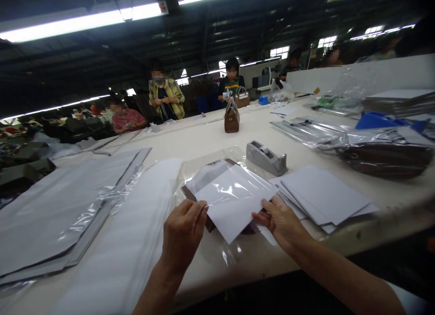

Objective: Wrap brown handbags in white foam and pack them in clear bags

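Partly inside a clear plastic bag (181,174) on the table lies a white paper sheet (231,192), over a brown item (188,192) that is mostly hidden. My left hand (185,229) is closed in a pinch at the sheet's left side, apparently on the film of the bag. At the right side, my right hand (280,220) grips the white sheet between thumb and fingers. Just beyond the bag stands a grey tape dispenser (267,158). A loose stack of white sheets (326,192) lies right of my right hand.
Large wrapped grey sheets (68,201) and a long white foam-like stack (136,224) lie on the left. A brown handbag (232,118) stands farther back. Plastic-wrapped brown goods (384,158) and a blue object (384,121) are at right. Several people work across the table.
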A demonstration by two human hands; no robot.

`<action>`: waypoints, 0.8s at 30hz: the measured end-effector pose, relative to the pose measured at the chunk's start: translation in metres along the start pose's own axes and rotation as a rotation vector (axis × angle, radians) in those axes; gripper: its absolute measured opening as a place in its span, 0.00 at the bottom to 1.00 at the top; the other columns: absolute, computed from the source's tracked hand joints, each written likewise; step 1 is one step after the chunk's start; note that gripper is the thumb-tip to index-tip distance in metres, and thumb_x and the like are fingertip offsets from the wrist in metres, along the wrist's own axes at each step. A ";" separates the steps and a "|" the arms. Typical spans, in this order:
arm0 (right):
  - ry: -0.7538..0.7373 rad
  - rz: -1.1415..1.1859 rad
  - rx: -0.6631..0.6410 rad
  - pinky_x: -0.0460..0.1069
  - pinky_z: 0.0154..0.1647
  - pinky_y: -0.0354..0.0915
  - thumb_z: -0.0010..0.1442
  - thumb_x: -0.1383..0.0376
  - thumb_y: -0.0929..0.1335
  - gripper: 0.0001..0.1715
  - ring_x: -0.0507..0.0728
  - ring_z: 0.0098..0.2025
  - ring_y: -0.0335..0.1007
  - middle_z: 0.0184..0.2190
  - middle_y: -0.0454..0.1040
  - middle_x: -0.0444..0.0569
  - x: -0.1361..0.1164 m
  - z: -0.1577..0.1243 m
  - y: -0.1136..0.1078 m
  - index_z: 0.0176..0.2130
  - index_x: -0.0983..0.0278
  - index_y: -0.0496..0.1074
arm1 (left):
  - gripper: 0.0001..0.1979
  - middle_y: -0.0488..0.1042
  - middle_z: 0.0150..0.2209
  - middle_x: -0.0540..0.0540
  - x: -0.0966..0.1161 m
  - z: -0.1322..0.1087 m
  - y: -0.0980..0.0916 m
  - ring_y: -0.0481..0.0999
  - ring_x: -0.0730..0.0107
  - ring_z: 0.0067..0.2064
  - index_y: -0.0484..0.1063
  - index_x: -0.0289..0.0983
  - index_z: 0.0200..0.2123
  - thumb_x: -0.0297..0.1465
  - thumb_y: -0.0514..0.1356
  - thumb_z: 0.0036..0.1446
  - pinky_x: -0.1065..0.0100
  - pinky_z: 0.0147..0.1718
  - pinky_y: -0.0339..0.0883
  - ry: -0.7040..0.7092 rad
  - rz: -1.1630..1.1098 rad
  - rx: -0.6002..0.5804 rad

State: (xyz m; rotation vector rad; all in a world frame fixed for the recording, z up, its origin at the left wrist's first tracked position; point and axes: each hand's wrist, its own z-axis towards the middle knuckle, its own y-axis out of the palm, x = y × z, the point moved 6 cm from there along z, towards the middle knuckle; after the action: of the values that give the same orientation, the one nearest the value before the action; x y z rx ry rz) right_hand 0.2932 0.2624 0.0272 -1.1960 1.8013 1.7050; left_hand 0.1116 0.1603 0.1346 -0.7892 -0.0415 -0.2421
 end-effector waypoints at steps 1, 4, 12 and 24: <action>0.000 0.023 0.006 0.44 0.32 0.72 0.52 0.68 0.68 0.11 0.48 0.29 0.67 0.33 0.66 0.43 0.004 0.009 0.011 0.37 0.61 0.62 | 0.08 0.67 0.30 0.49 0.004 0.001 0.000 0.68 0.72 0.32 0.71 0.38 0.38 0.31 0.54 0.57 0.70 0.33 0.65 0.018 0.006 0.020; 0.002 0.043 0.044 0.46 0.28 0.71 0.52 0.68 0.66 0.10 0.48 0.25 0.66 0.28 0.64 0.42 0.013 0.036 0.039 0.34 0.61 0.59 | 0.05 0.67 0.39 0.44 0.014 0.000 0.003 0.68 0.67 0.41 0.70 0.37 0.35 0.28 0.55 0.55 0.66 0.39 0.65 0.081 0.037 0.064; -0.038 -0.110 -0.068 0.45 0.26 0.66 0.52 0.63 0.66 0.10 0.49 0.24 0.65 0.25 0.66 0.42 0.004 0.038 0.045 0.36 0.63 0.63 | 0.13 0.71 0.42 0.44 0.002 -0.005 0.055 0.70 0.59 0.44 0.66 0.38 0.43 0.29 0.57 0.53 0.60 0.41 0.64 0.170 0.262 -0.101; -0.562 -1.992 -0.090 0.67 0.56 0.48 0.46 0.53 0.70 0.47 0.68 0.61 0.43 0.60 0.50 0.63 -0.085 0.015 -0.177 0.60 0.66 0.53 | 0.15 0.73 0.42 0.42 0.008 -0.012 0.061 0.70 0.56 0.45 0.66 0.37 0.46 0.36 0.53 0.57 0.57 0.44 0.59 0.280 0.290 0.012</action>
State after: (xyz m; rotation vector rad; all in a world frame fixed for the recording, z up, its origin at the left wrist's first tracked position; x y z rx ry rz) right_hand 0.4751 0.3210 -0.0197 -1.3487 -0.2045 0.6011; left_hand 0.1328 0.1914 0.0848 -0.7331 0.3334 -0.0755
